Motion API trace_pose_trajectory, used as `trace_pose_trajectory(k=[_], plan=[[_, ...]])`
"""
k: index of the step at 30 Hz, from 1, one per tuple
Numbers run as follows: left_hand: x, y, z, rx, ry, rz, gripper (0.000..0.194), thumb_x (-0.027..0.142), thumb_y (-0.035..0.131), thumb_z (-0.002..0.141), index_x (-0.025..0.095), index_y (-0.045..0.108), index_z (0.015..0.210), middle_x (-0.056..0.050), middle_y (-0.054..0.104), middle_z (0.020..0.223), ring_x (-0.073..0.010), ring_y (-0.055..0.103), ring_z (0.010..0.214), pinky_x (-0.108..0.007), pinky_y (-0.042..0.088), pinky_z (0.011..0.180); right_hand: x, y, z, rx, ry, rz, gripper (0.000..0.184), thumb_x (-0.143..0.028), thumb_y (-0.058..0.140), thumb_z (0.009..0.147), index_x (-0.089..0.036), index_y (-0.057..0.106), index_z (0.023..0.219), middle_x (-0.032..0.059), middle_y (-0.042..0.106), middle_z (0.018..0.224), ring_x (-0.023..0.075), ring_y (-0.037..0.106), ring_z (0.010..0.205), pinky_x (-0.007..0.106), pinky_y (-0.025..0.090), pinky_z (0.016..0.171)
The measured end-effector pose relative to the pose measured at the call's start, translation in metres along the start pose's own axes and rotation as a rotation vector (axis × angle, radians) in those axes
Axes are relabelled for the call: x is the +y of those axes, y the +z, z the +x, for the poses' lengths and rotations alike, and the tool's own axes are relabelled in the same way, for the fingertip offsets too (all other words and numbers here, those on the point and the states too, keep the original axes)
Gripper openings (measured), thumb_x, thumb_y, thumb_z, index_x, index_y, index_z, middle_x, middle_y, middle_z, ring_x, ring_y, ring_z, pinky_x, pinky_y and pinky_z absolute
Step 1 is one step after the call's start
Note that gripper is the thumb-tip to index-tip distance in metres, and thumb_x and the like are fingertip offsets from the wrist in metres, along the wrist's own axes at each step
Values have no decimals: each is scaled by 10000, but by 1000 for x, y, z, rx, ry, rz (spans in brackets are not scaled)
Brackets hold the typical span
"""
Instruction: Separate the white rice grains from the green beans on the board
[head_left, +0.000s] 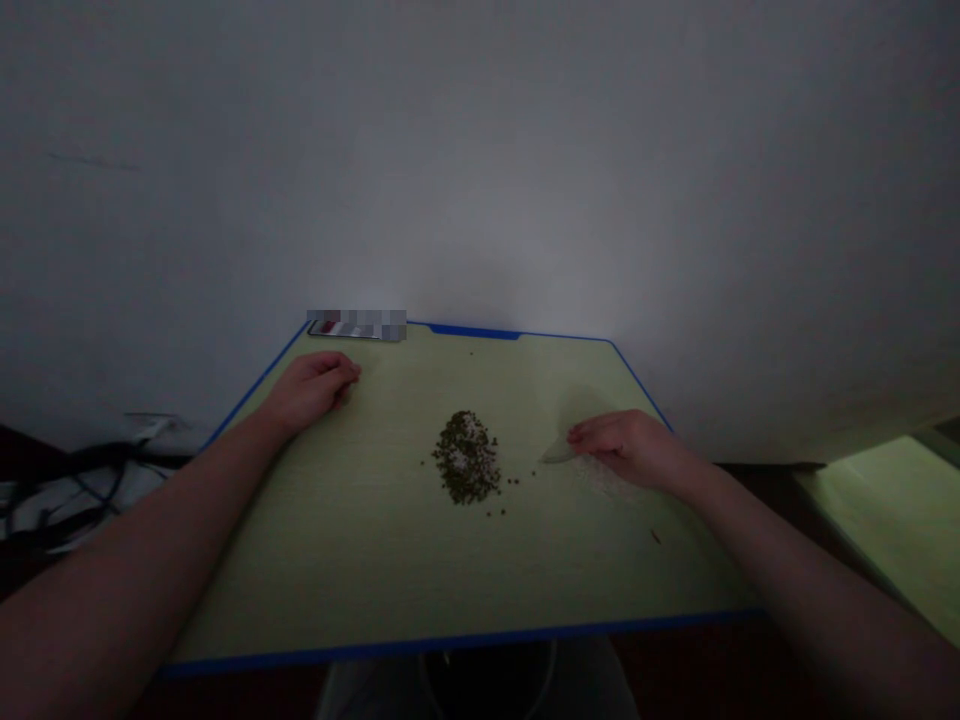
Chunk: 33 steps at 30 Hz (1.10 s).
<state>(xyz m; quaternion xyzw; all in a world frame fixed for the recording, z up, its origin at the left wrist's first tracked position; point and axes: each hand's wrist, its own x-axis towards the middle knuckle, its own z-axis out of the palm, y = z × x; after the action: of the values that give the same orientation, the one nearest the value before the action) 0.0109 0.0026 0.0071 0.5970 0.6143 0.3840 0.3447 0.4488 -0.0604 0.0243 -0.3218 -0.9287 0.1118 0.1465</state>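
Note:
A small heap of greenish-brown bean-like grains [459,468] mixed with whitish bits lies mid-table. My left hand [313,388] rests at the far left of the board, its fingers curled in and no object showing in them. To the right of the heap, my right hand [626,447] pinches a thin, pale, pointed piece [556,453], too dim to name, whose tip points toward the heap. Below that hand spreads a whitish patch [611,482], possibly pale grains; the hand partly covers it. Several loose grains [513,482] are scattered between heap and hand.
The pale folding table [352,570] has a blue rim and stands against a grey wall [480,160]. A phone-like flat thing [352,329], partly blurred, lies at its back left. A small brown sliver [655,537] is at front right. Black cables [82,475] hang at left.

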Motion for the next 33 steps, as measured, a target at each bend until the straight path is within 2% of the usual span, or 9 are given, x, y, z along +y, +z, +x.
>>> trace_pose_trajectory(k=[3, 7, 13, 24, 30, 33], plan=[[-2, 0, 1, -14, 0, -9, 198, 350, 576, 726, 196, 537, 607, 43, 471, 445, -111, 421, 428, -255, 324, 464, -7, 0, -3, -2, -15, -4, 277, -114, 531, 892, -265, 753, 954, 35, 762, 1000, 187, 715, 953, 301, 550, 809], [-3, -1, 1, -36, -11, -7, 200, 341, 566, 758, 181, 530, 645, 57, 467, 462, -99, 419, 453, -246, 319, 480, -15, -2, -3, -32, -56, 8, 270, -135, 533, 904, -289, 754, 919, 13, 764, 984, 167, 715, 938, 283, 549, 804], [-1, 0, 0, -32, -6, 8, 224, 361, 560, 743, 193, 515, 602, 49, 458, 447, -102, 406, 436, -245, 312, 463, -15, -9, -4, -21, -66, -12, 269, -137, 528, 911, -279, 756, 922, 21, 766, 971, 170, 718, 936, 287, 555, 801], [1, 0, 0, -5, 1, 9, 240, 368, 588, 708, 214, 522, 537, 23, 460, 438, -120, 407, 419, -261, 316, 449, -34, 8, 6, 7, -122, -21, 266, -158, 505, 921, -261, 749, 920, 20, 768, 981, 156, 719, 937, 284, 568, 829], [-6, -1, 3, -16, 12, -11, 235, 384, 599, 703, 212, 529, 558, 29, 467, 451, -117, 418, 426, -255, 324, 446, -18, 0, 14, 68, -86, -61, 287, -131, 476, 916, -223, 747, 902, 55, 767, 977, 180, 722, 939, 310, 572, 809], [-8, -1, 4, -16, 6, 3, 233, 385, 595, 705, 205, 535, 570, 32, 473, 451, -112, 422, 425, -248, 327, 443, -10, 2, 22, 54, -87, -70, 292, -118, 477, 905, -212, 753, 905, 66, 764, 992, 193, 722, 939, 328, 569, 816]])
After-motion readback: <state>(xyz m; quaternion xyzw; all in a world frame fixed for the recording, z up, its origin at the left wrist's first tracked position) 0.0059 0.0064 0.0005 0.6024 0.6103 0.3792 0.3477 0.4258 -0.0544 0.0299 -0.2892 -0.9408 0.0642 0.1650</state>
